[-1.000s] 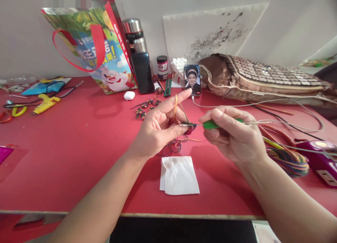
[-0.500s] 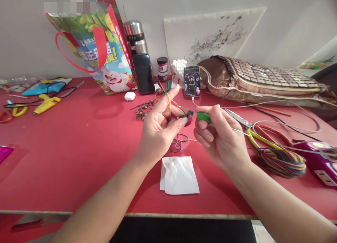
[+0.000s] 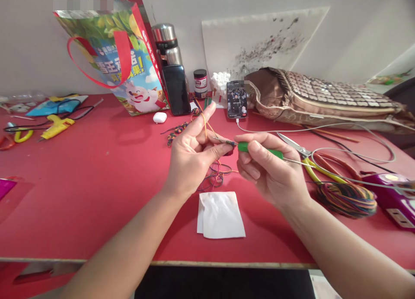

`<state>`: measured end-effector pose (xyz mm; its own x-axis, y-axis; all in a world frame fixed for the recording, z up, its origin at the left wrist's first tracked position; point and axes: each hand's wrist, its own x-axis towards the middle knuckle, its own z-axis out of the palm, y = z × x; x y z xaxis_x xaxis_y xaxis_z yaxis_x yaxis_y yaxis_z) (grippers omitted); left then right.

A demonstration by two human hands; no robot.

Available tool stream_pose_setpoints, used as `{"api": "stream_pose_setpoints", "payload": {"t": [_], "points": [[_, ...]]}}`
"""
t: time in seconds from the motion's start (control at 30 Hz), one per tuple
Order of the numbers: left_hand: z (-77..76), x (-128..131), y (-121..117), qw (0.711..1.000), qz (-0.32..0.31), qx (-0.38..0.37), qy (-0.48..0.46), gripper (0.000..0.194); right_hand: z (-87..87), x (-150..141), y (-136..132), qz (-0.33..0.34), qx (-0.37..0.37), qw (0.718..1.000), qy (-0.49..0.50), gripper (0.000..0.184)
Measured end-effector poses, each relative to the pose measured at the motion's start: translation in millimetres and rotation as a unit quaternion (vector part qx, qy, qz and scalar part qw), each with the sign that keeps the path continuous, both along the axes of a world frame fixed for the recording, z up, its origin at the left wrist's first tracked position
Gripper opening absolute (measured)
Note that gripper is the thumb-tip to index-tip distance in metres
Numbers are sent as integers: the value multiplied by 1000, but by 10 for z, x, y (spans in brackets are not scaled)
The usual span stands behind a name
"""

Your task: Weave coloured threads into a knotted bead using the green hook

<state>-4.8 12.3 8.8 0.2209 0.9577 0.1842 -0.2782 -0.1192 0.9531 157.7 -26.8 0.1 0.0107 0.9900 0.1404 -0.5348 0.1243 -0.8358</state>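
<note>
On the red table [image 3: 106, 212], a folded white tissue [image 3: 222, 215] is laid at the near side, with loose thread [image 3: 216, 178] tangled just beyond it. To the right, scissors [image 3: 304, 152] and a multicoloured yarn skein [image 3: 346, 199] are placed close beside the right forearm, crossed partly by a pale cable [image 3: 352, 180]. At the far side, a lit phone [image 3: 237, 101] is propped up (its charging lead is plugged in at the bottom), flanked on the right by a sequined bag [image 3: 340, 91]. On the far left, a printed carrier bag [image 3: 142, 89] is stood upright, and a yellow glue gun [image 3: 57, 127] is left lying farther left. A knotted cord [image 3: 171, 138] is partly covered by the left hand [image 3: 191, 154].

The green-handled hook [image 3: 261, 150] is held above the table's middle, its long axis running left to right; the working tip is pointed left and slightly far. Its handle is gripped by the right hand [image 3: 272, 167]. A small dark crocheted piece [image 3: 229, 152] is pinched by the left, yarn being looped over the raised index finger.
</note>
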Motion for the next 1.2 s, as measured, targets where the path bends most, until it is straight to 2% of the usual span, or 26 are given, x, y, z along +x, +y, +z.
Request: {"api": "stream_pose_setpoints", "payload": {"t": [0.13,0.27,0.4,0.5,0.6,0.7,0.8,0.87,0.93,1.0,1.1,1.2], "points": [[33,35,-74,999,24,-13,19,99,-13,13,6,-29,47,998,-39,12],[41,78,-155,997,45,22,60,101,-76,-43,-8,-112,112,981,-109,7],[36,130,-217,994,50,50,83,95,-170,-136,-61,-223,143,938,-222,7],[52,148,-218,998,24,31,57,95,-223,-181,-102,-270,172,907,-272,10],[79,113,-163,1000,-3,-6,11,111,-236,-186,-126,-256,204,909,-258,14],[94,41,-85,997,-48,-48,-27,128,-217,-162,-126,-199,206,937,-200,16],[95,-7,-47,995,-73,-60,-34,132,-185,-122,-107,-146,186,959,-155,16],[94,-5,-57,997,-59,-44,-21,131,-159,-95,-97,-143,181,956,-179,12],[89,16,-80,999,-35,-33,-2,129,-133,-81,-99,-181,194,932,-248,7],[75,39,-97,999,-13,-45,-4,126,-116,-84,-110,-233,230,886,-329,10],[43,60,-93,997,-2,-70,-17,124,-120,-98,-108,-252,285,835,-397,16],[14,83,-82,998,-6,-66,-15,125,-150,-89,-60,-269,273,820,-426,17]]}}
